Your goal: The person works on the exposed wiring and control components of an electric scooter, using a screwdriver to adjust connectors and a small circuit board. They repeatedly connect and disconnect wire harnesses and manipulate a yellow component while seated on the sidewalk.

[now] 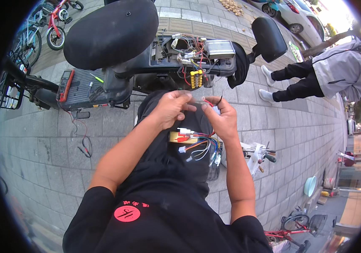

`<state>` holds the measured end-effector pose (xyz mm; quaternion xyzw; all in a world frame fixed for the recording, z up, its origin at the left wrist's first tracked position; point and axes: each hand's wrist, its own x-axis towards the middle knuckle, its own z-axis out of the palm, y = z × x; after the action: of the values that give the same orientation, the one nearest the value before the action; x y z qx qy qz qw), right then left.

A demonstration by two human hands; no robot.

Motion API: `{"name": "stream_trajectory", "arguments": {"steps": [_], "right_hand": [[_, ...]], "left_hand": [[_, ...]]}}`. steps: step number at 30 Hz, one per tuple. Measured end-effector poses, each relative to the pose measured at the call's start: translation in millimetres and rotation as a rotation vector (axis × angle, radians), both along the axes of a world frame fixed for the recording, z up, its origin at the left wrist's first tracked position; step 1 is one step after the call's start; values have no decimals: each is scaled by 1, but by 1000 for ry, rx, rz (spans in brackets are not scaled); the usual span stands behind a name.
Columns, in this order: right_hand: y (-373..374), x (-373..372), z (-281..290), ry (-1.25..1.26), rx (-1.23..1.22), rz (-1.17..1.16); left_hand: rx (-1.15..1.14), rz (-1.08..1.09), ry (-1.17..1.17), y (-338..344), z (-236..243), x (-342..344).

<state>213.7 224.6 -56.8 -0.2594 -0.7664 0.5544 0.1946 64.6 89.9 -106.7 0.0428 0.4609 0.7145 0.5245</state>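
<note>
Red wire [208, 102] sits in front of us, above our lap, its bared-looking pale tip turned toward 10 o'clock. Our right hand [222, 118] has thumb and fingers clamped on it, and a thin black wire [221, 98] sticks up past the same fingers. Our left hand [172, 107] comes in from 9 o'clock, thumb and forefinger close together; we cannot tell whether they pinch anything.

We judge the step in hand to be readying a wire end. The next move seems to call for a steady right pinch and a fine left fingertip grip.

At 6 o'clock a harness of coloured wires with white connectors [199, 143] lies over our lap beside a gold-coloured box [174, 137]; its loose ends could snag. At 12 o'clock are the scooter's yellow terminal block [196, 79] and, slightly toward 1, a silver finned controller [220, 49] amid crowded wiring. The black seat [111, 33] overhangs near 10 to 11. Around 9 lie a red-edged multimeter [65, 86] and a green screwdriver [97, 78]. A bystander [340, 71] stands between 2 and 3.
</note>
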Motion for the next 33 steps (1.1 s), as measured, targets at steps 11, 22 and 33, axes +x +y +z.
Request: {"name": "stream_trajectory", "arguments": {"steps": [11, 22, 33], "right_hand": [[28, -41, -29, 18, -100, -38], [20, -45, -27, 186, -135, -88], [14, -55, -16, 147, -138, -187]], "left_hand": [[-21, 274, 121, 51, -31, -4], [115, 187, 74, 22, -6, -9], [176, 110, -59, 18, -8, -21]]}}
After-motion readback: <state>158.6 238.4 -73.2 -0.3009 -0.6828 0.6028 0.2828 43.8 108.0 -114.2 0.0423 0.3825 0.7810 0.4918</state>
